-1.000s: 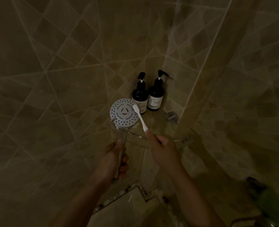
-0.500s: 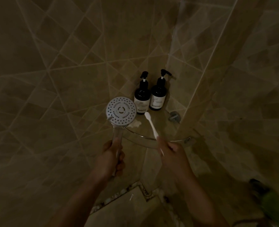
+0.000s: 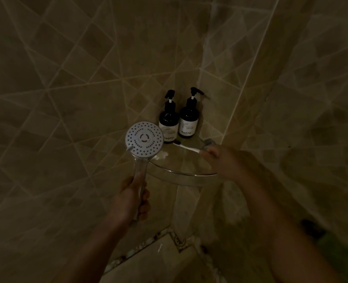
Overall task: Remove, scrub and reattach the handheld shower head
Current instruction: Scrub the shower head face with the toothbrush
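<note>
Two hands are at work in a dim shower corner. The left hand [image 3: 131, 198] is curled round the chrome handle of the shower head [image 3: 144, 139]. It holds the shower head upright, its round, hole-dotted face toward the camera, in front of the left end of the glass corner shelf [image 3: 181, 173]. The right hand [image 3: 223, 160] pinches the end of a white toothbrush [image 3: 187, 147]. The brush lies almost level over the shelf, its head pointing left and well apart from the shower head; whether it touches the glass I cannot tell. A pale smear [image 3: 163, 155] marks the shelf near the shower head. Just behind the brush tip, two dark pump bottles [image 3: 189, 121] with white labels stand side by side at the back of the shelf. Tiled walls [image 3: 67, 78] meet behind them, and the floor [image 3: 158, 260] shows below
</note>
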A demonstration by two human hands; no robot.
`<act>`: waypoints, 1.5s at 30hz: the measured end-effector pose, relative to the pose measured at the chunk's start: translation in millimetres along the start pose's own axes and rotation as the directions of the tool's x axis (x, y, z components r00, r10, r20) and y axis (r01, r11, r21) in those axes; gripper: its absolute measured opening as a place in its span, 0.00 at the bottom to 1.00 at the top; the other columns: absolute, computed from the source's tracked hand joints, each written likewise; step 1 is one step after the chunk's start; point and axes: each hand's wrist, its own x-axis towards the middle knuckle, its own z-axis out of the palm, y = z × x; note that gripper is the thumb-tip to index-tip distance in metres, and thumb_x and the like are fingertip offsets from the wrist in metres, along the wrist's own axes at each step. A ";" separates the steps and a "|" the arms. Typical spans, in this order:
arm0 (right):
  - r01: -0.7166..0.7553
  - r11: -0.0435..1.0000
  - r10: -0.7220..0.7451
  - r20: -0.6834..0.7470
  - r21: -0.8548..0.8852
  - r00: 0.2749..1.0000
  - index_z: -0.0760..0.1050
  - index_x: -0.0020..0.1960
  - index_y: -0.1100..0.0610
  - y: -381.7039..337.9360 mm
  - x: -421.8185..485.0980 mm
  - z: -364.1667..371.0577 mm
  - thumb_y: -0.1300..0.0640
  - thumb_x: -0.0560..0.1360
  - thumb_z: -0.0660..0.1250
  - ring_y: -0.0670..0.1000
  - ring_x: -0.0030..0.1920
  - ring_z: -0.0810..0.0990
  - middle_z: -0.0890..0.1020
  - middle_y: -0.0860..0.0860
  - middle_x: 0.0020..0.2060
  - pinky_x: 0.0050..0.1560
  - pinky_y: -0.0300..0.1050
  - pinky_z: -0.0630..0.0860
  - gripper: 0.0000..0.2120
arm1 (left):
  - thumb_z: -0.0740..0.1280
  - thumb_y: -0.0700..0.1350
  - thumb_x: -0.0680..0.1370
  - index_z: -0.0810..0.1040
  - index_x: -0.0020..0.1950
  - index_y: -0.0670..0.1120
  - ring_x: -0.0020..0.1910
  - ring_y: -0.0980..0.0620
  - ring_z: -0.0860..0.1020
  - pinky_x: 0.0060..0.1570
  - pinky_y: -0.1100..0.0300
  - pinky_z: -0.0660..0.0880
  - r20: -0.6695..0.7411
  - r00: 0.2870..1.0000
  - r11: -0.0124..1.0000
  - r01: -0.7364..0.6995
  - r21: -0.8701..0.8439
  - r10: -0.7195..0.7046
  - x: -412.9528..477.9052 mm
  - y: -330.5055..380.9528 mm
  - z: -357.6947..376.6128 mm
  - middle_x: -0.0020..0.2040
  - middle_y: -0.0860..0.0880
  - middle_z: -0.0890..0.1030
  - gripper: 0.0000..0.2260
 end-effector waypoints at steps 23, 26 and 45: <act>-0.031 0.994 0.057 0.276 -0.100 0.960 0.81 0.56 0.60 7.2 35.4 9.4 0.52 0.82 0.61 0.53 0.54 0.78 0.84 0.57 0.52 0.51 0.42 0.70 0.15 | 0.58 0.56 0.82 0.71 0.47 0.43 0.21 0.53 0.66 0.21 0.62 0.64 -0.127 0.992 1.000 -0.016 -0.018 0.014 -6.2 -22.0 14.0 0.29 0.49 0.71 0.17; -0.071 0.995 0.087 0.257 -0.070 0.963 0.82 0.54 0.61 3.9 38.7 10.2 0.52 0.81 0.64 0.58 0.57 0.80 0.84 0.58 0.52 0.53 0.44 0.72 0.14 | 0.59 0.58 0.81 0.71 0.45 0.43 0.21 0.54 0.66 0.21 0.62 0.63 -0.124 0.992 0.999 -0.008 -0.033 0.004 -7.9 -26.1 19.0 0.28 0.50 0.71 0.18; -0.147 0.974 0.090 0.303 0.171 0.949 0.78 0.38 0.61 7.6 40.4 12.7 0.64 0.73 0.75 0.47 0.22 0.81 0.83 0.55 0.28 0.23 0.37 0.74 0.08 | 0.59 0.56 0.81 0.71 0.45 0.43 0.21 0.53 0.66 0.21 0.62 0.63 -0.164 0.986 0.999 0.016 -0.039 -0.022 -21.2 -44.5 30.3 0.28 0.50 0.71 0.17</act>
